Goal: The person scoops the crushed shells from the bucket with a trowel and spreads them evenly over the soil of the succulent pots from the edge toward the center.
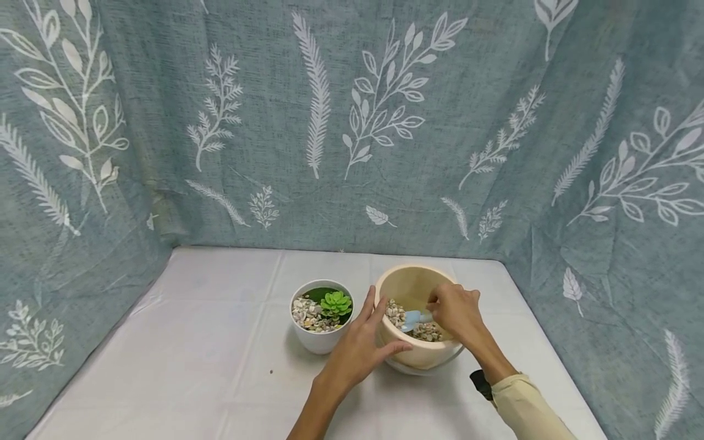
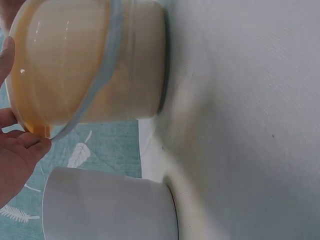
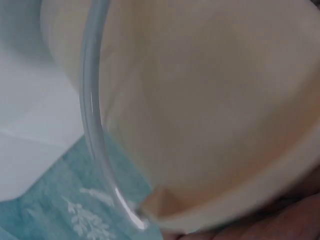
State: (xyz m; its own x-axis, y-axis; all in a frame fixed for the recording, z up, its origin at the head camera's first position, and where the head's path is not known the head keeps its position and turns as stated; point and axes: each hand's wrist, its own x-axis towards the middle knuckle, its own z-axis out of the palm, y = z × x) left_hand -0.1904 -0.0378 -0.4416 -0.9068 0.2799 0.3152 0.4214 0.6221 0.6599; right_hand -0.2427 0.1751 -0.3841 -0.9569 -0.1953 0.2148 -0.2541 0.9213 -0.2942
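A cream bucket (image 1: 420, 352) with a pale handle (image 2: 102, 70) stands on the table, pebbles (image 1: 426, 332) lying inside. My left hand (image 1: 357, 345) holds its near left rim, fingers on the left side and thumb along the front; in the left wrist view, fingertips sit at the handle's hinge. Reaching over the right rim, my right hand (image 1: 456, 310) grips the handle end of a small trowel with a light blue blade (image 1: 410, 320), which lies among the pebbles. In the right wrist view, the bucket's wall hides most of that hand.
Left of the bucket stands a white pot (image 1: 318, 342) holding pebbles and a green succulent (image 1: 335, 304), close to my left forearm. A white cloth covers the table (image 1: 220, 342). Teal leaf-patterned curtains (image 1: 275, 122) hang behind and on both sides. A tiny dark speck (image 1: 271, 371) lies on the cloth.
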